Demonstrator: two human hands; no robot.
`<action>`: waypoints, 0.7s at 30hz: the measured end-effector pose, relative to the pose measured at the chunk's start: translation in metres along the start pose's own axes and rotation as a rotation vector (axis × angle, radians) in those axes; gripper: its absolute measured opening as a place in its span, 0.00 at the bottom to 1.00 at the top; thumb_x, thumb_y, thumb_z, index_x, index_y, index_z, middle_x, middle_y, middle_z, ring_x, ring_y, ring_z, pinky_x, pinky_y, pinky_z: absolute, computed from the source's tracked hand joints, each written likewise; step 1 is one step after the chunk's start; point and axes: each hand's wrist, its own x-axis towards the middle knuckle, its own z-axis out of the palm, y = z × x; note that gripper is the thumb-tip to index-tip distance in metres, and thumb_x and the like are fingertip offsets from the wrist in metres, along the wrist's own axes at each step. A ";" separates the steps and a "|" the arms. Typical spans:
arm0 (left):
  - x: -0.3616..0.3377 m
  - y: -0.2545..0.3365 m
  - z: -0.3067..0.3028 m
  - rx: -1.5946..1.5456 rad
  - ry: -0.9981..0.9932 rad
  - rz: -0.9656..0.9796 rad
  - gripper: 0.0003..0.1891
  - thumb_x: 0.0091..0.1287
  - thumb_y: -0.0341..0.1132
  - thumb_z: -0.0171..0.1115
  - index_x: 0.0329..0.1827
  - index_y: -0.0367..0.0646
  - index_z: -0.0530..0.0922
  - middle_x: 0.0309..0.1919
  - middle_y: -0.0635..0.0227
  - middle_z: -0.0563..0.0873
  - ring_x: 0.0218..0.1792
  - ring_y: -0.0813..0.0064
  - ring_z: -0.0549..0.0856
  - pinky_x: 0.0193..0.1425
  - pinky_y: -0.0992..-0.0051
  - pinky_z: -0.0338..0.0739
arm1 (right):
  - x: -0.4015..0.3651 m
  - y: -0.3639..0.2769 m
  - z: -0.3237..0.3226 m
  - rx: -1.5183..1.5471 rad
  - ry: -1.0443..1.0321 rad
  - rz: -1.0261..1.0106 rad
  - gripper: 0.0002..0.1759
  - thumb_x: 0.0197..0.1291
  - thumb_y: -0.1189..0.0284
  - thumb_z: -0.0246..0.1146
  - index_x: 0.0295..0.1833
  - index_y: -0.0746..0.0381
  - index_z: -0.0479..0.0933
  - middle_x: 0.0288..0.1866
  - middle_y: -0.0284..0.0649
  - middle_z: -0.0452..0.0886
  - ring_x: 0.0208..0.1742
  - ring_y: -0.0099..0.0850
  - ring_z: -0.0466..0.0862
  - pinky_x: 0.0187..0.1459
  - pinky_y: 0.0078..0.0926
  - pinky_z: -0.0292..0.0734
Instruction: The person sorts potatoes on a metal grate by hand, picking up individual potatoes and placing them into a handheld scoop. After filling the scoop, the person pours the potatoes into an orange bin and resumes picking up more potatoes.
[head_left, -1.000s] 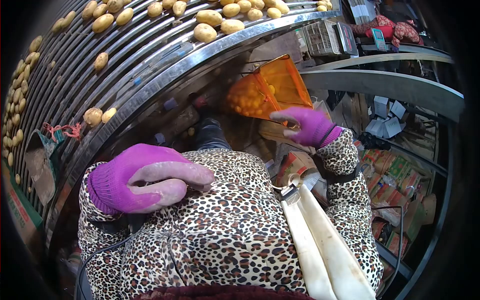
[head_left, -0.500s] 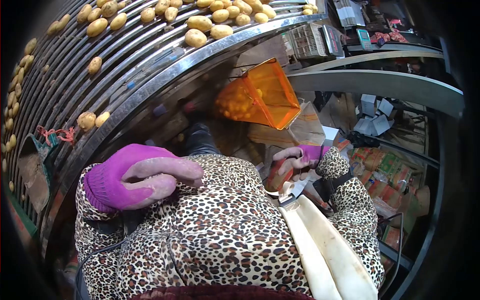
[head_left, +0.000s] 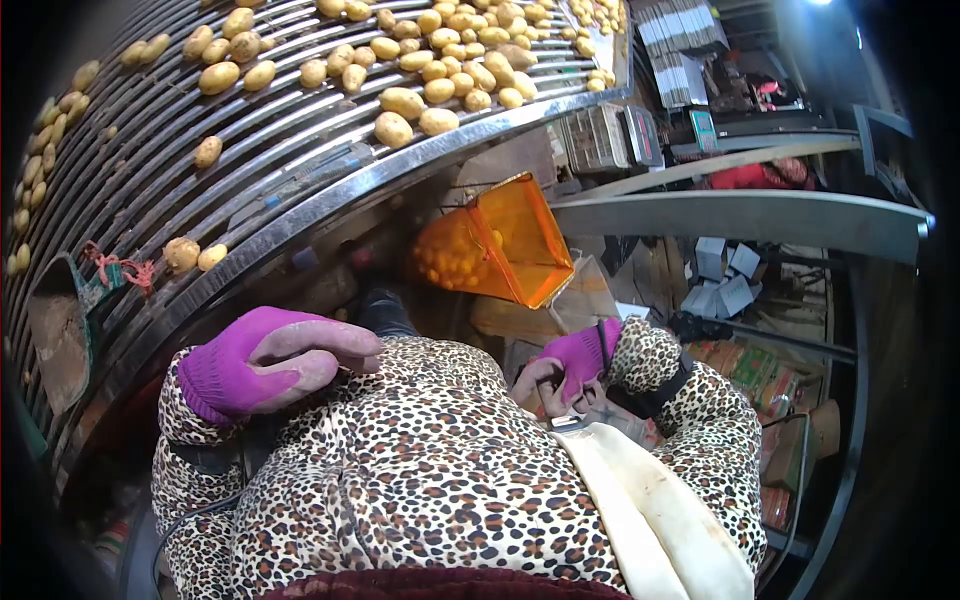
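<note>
My left hand (head_left: 275, 362), in a purple knit glove with a grey coated palm, hovers before my leopard-print jacket (head_left: 400, 470). Its fingers are loosely bent, the thumb lies apart from them, and nothing shows between. My right hand (head_left: 575, 368), gloved alike, is at the buckle (head_left: 568, 423) of a wide cream strap (head_left: 640, 500) hanging down my front. Its fingers are bent together around the strap's upper end; the exact contact is partly hidden. Beyond the hands, an orange mesh bag (head_left: 500, 245) with potatoes in its bottom lies with its mouth held wide.
Many potatoes (head_left: 460, 70) lie on a metal roller rack (head_left: 200, 185) with a steel edge rail (head_left: 330, 185). A soil-stained scoop (head_left: 62, 330) with red string rests at left. Grey metal beams (head_left: 740, 212), a scale (head_left: 640, 135) and small white boxes (head_left: 735, 285) are at right.
The view has tilted up, showing more potatoes on the rack. My right hand has come left and down to the strap's buckle, its fingers closing in. My left hand keeps nearly the same pose.
</note>
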 end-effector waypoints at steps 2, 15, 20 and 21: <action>-0.008 0.001 0.002 -0.005 0.049 0.021 0.18 0.71 0.31 0.53 0.60 0.32 0.76 0.53 0.54 0.85 0.57 0.66 0.82 0.66 0.67 0.72 | 0.015 0.002 -0.014 -0.210 -0.017 -0.057 0.32 0.57 0.74 0.71 0.68 0.63 0.70 0.43 0.35 0.83 0.36 0.22 0.82 0.34 0.18 0.78; 0.081 0.034 0.052 0.679 -0.052 0.540 0.28 0.61 0.31 0.66 0.66 0.43 0.72 0.57 0.58 0.82 0.50 0.60 0.86 0.55 0.66 0.82 | 0.002 -0.134 -0.051 -0.761 0.251 -0.438 0.22 0.45 0.86 0.62 0.49 0.60 0.82 0.37 0.30 0.85 0.37 0.19 0.81 0.35 0.20 0.77; 0.120 -0.020 0.081 0.521 -0.170 0.616 0.27 0.66 0.35 0.58 0.69 0.43 0.68 0.61 0.52 0.77 0.59 0.57 0.80 0.65 0.63 0.74 | 0.017 -0.194 -0.023 -0.807 0.222 -0.149 0.21 0.48 0.85 0.65 0.50 0.61 0.81 0.37 0.32 0.84 0.33 0.20 0.80 0.30 0.19 0.75; 0.125 -0.023 0.083 0.492 -0.188 0.621 0.24 0.66 0.35 0.57 0.66 0.41 0.70 0.58 0.51 0.80 0.56 0.56 0.81 0.64 0.62 0.74 | 0.016 -0.201 -0.019 -0.764 0.241 -0.054 0.21 0.49 0.84 0.66 0.52 0.61 0.81 0.37 0.33 0.84 0.32 0.21 0.80 0.28 0.19 0.74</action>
